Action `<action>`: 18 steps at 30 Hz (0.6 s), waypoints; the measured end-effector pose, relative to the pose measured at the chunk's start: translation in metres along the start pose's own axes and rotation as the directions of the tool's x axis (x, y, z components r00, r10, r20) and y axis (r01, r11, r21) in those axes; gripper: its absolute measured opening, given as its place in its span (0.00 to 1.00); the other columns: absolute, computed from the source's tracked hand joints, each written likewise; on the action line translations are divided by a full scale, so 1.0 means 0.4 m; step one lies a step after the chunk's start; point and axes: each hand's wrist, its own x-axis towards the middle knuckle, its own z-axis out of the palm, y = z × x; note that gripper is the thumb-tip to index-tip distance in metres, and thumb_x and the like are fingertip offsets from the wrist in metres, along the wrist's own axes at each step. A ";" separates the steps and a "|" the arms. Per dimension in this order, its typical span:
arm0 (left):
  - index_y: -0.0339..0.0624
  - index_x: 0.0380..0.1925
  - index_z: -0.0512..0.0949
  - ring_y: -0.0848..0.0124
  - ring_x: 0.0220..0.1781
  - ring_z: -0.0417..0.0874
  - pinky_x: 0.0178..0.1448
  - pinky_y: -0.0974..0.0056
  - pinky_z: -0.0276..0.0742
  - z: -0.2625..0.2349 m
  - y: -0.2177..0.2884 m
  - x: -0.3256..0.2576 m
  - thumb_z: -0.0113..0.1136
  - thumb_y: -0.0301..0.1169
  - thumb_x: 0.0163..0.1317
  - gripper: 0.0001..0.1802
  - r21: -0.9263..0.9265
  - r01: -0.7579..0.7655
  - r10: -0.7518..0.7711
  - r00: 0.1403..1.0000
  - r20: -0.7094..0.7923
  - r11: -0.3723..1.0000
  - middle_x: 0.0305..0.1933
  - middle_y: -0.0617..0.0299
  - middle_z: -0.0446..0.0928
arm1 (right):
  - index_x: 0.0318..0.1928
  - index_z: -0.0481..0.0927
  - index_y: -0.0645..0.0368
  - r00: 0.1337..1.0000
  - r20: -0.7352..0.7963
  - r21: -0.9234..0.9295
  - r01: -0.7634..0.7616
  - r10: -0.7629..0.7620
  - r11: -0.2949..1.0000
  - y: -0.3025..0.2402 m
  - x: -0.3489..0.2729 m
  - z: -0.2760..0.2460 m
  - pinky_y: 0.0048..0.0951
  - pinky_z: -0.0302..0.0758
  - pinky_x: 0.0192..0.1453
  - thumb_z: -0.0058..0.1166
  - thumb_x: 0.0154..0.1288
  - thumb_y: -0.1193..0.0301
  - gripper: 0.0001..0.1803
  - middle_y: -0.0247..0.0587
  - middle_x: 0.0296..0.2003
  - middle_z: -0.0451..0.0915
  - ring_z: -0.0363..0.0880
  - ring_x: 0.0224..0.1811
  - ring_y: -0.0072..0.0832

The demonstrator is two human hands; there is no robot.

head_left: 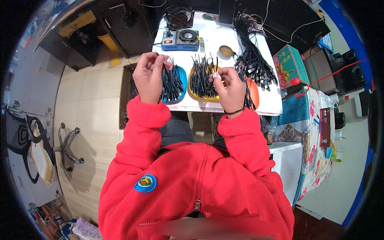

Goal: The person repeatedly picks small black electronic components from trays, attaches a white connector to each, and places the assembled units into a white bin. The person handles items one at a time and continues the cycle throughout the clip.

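My left hand point(149, 78) is raised at the near left of the white table, fingers pinched together beside a blue tray point(183, 82) of short black cables point(171, 85). A pale pink bit shows at its fingertips; what they grip is too small to make out. Over the right side of a yellow tray point(191, 89), also filled with short black cables point(202, 78), my right hand point(231, 90) is closed on a black cable point(217, 62) whose end stands up above the fingers. Something whitish covers its thumb tip. An orange tray point(253, 94) lies partly behind that hand.
A blue soldering pot unit point(180, 41) with a lit red switch stands at the back, before a black fan point(179, 18). A round tin point(225, 52) sits right of it. A large bundle of black cables point(254, 60) hangs along the table's right side, near a green-pink box point(291, 66).
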 end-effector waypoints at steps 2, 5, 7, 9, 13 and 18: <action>0.30 0.40 0.71 0.78 0.25 0.74 0.29 0.75 0.68 0.018 0.042 -0.036 0.51 0.24 0.67 0.06 -0.123 0.130 -0.120 0.989 0.085 0.984 0.31 0.52 0.78 | 0.39 0.70 0.65 0.989 0.146 0.283 -0.008 -0.035 0.959 -0.042 -0.043 -0.015 0.18 0.74 0.34 0.48 0.65 0.79 0.03 0.41 0.32 0.81 0.80 0.33 0.21; 0.28 0.44 0.72 0.80 0.22 0.68 0.26 0.78 0.63 0.053 0.087 -0.107 0.51 0.21 0.65 0.09 -0.331 0.466 -0.405 0.883 0.239 0.821 0.30 0.54 0.78 | 0.40 0.70 0.64 0.957 0.285 0.357 -0.154 0.049 0.921 -0.094 -0.110 -0.030 0.16 0.72 0.30 0.48 0.66 0.78 0.04 0.41 0.33 0.81 0.80 0.32 0.20; 0.28 0.44 0.74 0.80 0.23 0.69 0.28 0.77 0.66 0.075 0.105 -0.147 0.53 0.22 0.65 0.10 -0.344 0.548 -0.467 0.834 0.295 0.762 0.30 0.56 0.78 | 0.40 0.71 0.64 0.933 0.349 0.398 -0.236 0.092 0.887 -0.113 -0.144 -0.040 0.18 0.74 0.33 0.49 0.65 0.79 0.04 0.40 0.32 0.82 0.80 0.32 0.19; 0.29 0.42 0.77 0.77 0.27 0.76 0.30 0.74 0.74 0.086 0.123 -0.184 0.54 0.23 0.64 0.09 -0.333 0.609 -0.523 0.791 0.316 0.720 0.33 0.55 0.80 | 0.39 0.71 0.64 0.926 0.372 0.429 -0.233 0.065 0.873 -0.121 -0.173 -0.047 0.18 0.75 0.35 0.49 0.66 0.78 0.04 0.39 0.31 0.81 0.79 0.32 0.19; 0.31 0.42 0.77 0.64 0.44 0.83 0.37 0.66 0.80 0.099 0.149 -0.227 0.55 0.25 0.64 0.10 -0.309 0.642 -0.532 0.761 0.372 0.702 0.46 0.48 0.80 | 0.40 0.71 0.64 0.946 0.325 0.398 -0.140 0.004 0.907 -0.117 -0.224 -0.066 0.16 0.71 0.32 0.49 0.66 0.78 0.04 0.37 0.32 0.80 0.78 0.32 0.17; 0.31 0.46 0.77 0.60 0.52 0.81 0.48 0.60 0.82 0.130 0.163 -0.278 0.55 0.24 0.64 0.12 -0.306 0.653 -0.521 0.747 0.413 0.693 0.47 0.46 0.79 | 0.40 0.71 0.63 0.958 0.283 0.326 -0.051 -0.046 0.944 -0.100 -0.275 -0.095 0.15 0.70 0.31 0.50 0.66 0.77 0.04 0.35 0.33 0.79 0.76 0.31 0.15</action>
